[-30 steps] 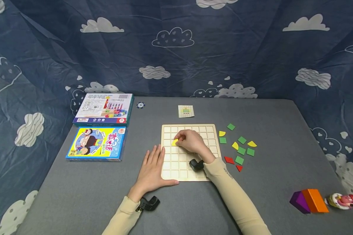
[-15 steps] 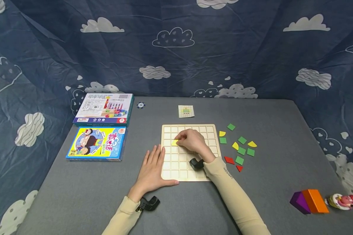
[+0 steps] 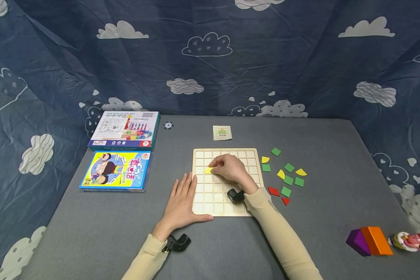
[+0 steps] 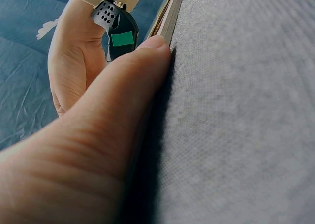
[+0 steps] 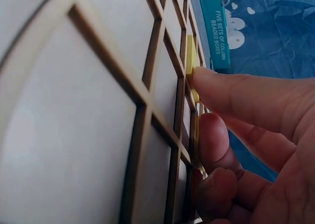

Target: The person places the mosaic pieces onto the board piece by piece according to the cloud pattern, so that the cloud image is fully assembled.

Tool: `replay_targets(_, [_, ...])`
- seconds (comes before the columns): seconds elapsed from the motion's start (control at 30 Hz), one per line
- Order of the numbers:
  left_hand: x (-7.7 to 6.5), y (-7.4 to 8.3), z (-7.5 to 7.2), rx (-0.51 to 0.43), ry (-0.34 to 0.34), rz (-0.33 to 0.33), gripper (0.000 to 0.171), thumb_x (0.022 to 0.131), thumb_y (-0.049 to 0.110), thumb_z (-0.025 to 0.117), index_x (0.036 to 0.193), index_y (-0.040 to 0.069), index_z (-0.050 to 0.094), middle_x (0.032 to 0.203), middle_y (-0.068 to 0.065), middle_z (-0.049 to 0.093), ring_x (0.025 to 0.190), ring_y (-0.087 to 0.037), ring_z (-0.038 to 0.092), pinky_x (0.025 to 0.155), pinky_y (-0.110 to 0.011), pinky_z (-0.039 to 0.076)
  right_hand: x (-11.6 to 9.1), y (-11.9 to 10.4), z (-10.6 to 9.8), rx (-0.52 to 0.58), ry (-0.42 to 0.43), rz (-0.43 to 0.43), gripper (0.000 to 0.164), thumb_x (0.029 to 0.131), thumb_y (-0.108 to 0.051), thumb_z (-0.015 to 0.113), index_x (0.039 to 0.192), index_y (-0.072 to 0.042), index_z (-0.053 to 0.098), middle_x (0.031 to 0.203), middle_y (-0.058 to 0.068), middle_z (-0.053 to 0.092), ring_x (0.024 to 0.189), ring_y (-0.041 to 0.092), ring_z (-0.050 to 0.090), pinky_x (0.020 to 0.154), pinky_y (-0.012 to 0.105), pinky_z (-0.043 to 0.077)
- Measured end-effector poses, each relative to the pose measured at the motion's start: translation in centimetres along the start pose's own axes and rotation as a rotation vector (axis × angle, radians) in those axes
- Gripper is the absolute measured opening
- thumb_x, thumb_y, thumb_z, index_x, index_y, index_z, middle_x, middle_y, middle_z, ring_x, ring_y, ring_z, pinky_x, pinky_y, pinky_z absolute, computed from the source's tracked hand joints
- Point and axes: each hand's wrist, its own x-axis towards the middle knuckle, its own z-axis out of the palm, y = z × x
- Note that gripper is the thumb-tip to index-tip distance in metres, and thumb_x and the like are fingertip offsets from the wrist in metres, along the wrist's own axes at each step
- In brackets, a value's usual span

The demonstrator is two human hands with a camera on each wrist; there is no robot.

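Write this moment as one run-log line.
right hand: touches yellow piece on grid board | left hand: spread round board's near-left corner | green pieces, yellow pieces, red pieces: right of board

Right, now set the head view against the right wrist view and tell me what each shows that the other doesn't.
Only the head view shows the loose green squares and red pieces beside the board, the pattern card beyond it, and the orange block and purple block.

Only the right wrist view shows the side walls of the board's ridges, plus a second yellow strip below the fingertips, perhaps another piece.

Both show the board, the right hand touching a yellow piece, and the teal-sided box.
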Motion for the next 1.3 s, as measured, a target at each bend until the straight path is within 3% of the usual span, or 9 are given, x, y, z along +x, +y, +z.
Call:
replay_targets(0.27, [0.1, 0.0, 0.2, -0.014, 0.018, 0.01, 0.127, 0.065, 0.085, 0.052, 0.15, -0.001, 0.016, 0.155, -0.019, 0.011, 0.143, -0.029, 0.004, 0.113, -0.046, 0.001, -0.6, 0.9, -1.2, 0.03, 0.01, -0.043, 0.013, 0.084, -0.023, 0.073, 0.094, -0.015, 0.076, 0.071, -0.003, 0.059, 0.062, 0.016, 0.05, 0.058, 0.03, 0.038])
replay_targets(0.67, [0.0, 0.1, 0.2, -0.031, 0.006, 0.004, 0.127, 0.064, 0.083, 0.057, 0.151, 0.0, 0.015, 0.156, -0.017, 0.009, 0.143, -0.028, 0.002, 0.113, -0.045, -0.001, -2.4, 3.6, -4.5, 0.096, 0.164, -0.127, 0.017, 0.088, -0.019, 0.07, 0.099, -0.007, 0.074, 0.078, 0.002, 0.063, 0.064, 0.019, 0.053, 0.057, 0.032, 0.041])
replay_targets(0.97, [-0.1, -0.1, 0.2, -0.043, 0.013, 0.01, 0.127, 0.065, 0.081, 0.059, 0.151, 0.0, 0.014, 0.156, -0.018, 0.009, 0.143, -0.028, 0.002, 0.113, -0.045, -0.001, -3.9, 6.7, -6.4, 0.077, 0.298, -0.077, 0.018, 0.088, -0.02, 0.069, 0.098, -0.005, 0.073, 0.081, 0.005, 0.065, 0.065, 0.02, 0.052, 0.053, 0.035, 0.04])
replay_targets(1.13, [-0.1, -0.1, 0.2, -0.036, 0.005, 0.003, 0.127, 0.065, 0.081, 0.059, 0.151, 0.001, 0.012, 0.156, -0.017, 0.007, 0.143, -0.028, 0.001, 0.113, -0.044, -0.001, -2.7, 12.5, -5.9, -0.005, 0.397, -0.147, 0.03, 0.088, -0.041, 0.066, 0.095, -0.013, 0.074, 0.076, -0.002, 0.063, 0.059, 0.016, 0.051, 0.048, 0.031, 0.04])
replay_targets(1.2, [-0.1, -0.2, 0.2, -0.035, 0.012, 0.008, 0.127, 0.064, 0.08, 0.06, 0.151, 0.0, 0.013, 0.156, -0.017, 0.008, 0.143, -0.028, 0.002, 0.113, -0.044, 0.0, -2.7, 13.7, -5.9, -0.035, 0.424, -0.14, 0.031, 0.086, -0.044, 0.067, 0.093, -0.014, 0.073, 0.076, -0.003, 0.063, 0.058, 0.014, 0.051, 0.044, 0.03, 0.039])
replay_targets(1.3, [-0.1, -0.2, 0.3, -0.043, 0.021, 0.014, 0.126, 0.065, 0.08, 0.06, 0.151, 0.0, 0.014, 0.156, -0.018, 0.01, 0.143, -0.029, 0.003, 0.113, -0.045, 0.0, -4.1, 12.5, -7.1, -0.024, 0.381, -0.083, 0.025, 0.085, -0.031, 0.073, 0.093, -0.007, 0.073, 0.077, 0.003, 0.063, 0.059, 0.018, 0.051, 0.044, 0.032, 0.04])
